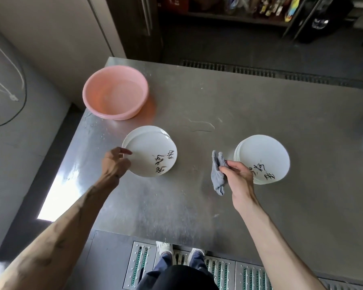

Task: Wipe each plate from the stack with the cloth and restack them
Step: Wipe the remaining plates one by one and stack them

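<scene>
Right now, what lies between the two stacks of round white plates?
In the head view, only the crumpled grey cloth, gripped by the right hand, is there, over the bare steel table.

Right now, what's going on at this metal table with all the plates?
A person stands at a steel table, partway through a plate-wiping job. Their right hand grips a grey cloth beside the right stack of white plates. Their left hand, fingers loose, is at the rim of the left stack, whose top plate sits a little off-centre. A pink basin stands near the table's far left corner, and a small puddle lies beyond the stacks.
</scene>
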`<state>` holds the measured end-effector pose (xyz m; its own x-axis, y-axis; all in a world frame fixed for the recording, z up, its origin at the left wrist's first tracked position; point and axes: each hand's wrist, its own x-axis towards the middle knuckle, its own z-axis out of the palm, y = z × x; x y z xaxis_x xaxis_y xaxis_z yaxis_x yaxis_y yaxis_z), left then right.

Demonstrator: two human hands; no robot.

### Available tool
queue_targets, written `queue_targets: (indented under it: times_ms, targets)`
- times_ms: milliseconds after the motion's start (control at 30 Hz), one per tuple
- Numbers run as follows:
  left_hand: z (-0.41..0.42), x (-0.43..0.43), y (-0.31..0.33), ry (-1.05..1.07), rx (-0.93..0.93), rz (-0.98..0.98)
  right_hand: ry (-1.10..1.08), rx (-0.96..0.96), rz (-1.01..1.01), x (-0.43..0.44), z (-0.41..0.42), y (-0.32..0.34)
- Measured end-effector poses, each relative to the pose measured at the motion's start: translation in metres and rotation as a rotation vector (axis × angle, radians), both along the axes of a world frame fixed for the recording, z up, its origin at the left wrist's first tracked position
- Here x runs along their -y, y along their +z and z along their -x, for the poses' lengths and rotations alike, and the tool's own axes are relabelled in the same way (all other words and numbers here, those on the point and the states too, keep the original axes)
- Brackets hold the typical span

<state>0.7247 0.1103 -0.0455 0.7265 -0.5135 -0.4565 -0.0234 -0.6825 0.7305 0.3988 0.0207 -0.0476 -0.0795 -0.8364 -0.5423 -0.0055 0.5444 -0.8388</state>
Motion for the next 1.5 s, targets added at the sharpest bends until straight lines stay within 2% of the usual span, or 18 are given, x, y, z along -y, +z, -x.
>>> queue_targets:
  times_ms: [100,267,500,633,700,767,833,900,1167,1367,1500]
  targets:
    - [0.024,-0.005,0.004,-0.022,-0.008,0.054,-0.012,0.041,0.036,-0.001,0.000,0.006]
    - [0.087,-0.005,-0.008,-0.248,-0.040,0.161,0.030,0.062,0.088,-0.013,0.002,0.005]
    - [0.156,-0.013,-0.073,-0.436,-0.109,0.080,0.174,-0.235,-0.014,-0.045,0.012,-0.052]
    - [0.169,-0.019,-0.096,-0.472,-0.036,0.056,0.196,-0.336,0.000,-0.058,0.015,-0.075]
    - [0.171,-0.022,-0.105,-0.518,0.026,0.066,0.302,-0.411,0.133,-0.064,0.016,-0.080]
    - [0.170,-0.027,-0.114,-0.620,0.102,0.060,0.498,-0.547,0.275,-0.070,0.017,-0.084]
    - [0.167,-0.034,-0.123,-0.751,0.223,0.016,0.703,-0.685,0.342,-0.073,0.019,-0.089]
    - [0.163,-0.040,-0.131,-0.841,0.295,-0.012,0.808,-0.772,0.381,-0.071,0.021,-0.092]
    - [0.155,-0.044,-0.146,-0.929,0.336,0.030,0.722,-0.798,0.465,-0.040,-0.011,-0.098]
    - [0.160,-0.048,-0.146,-0.893,0.303,0.087,0.967,-0.729,0.533,-0.060,-0.022,-0.101]
    - [0.156,-0.048,-0.143,-0.915,0.258,0.075,0.778,-0.841,0.509,-0.036,-0.017,-0.103]
